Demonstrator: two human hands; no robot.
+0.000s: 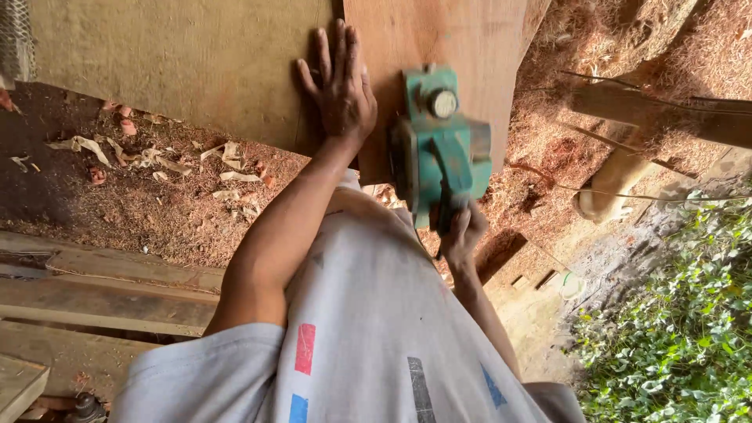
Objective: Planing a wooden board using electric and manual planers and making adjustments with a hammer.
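My left hand (pixel 338 90) lies flat on the board (pixel 439 47) at frame top, while my right hand (pixel 462 235) grips the green planer (pixel 439 149) just right of it.

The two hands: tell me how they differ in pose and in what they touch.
The left hand lies flat with fingers spread on the reddish wooden board; the right hand is curled around the rear handle of the green power planer. The left arm reaches far forward up the board; the right hand stays close to the body at the board's near edge. Both are bare, and both bear on the same board, one directly, one through the tool.
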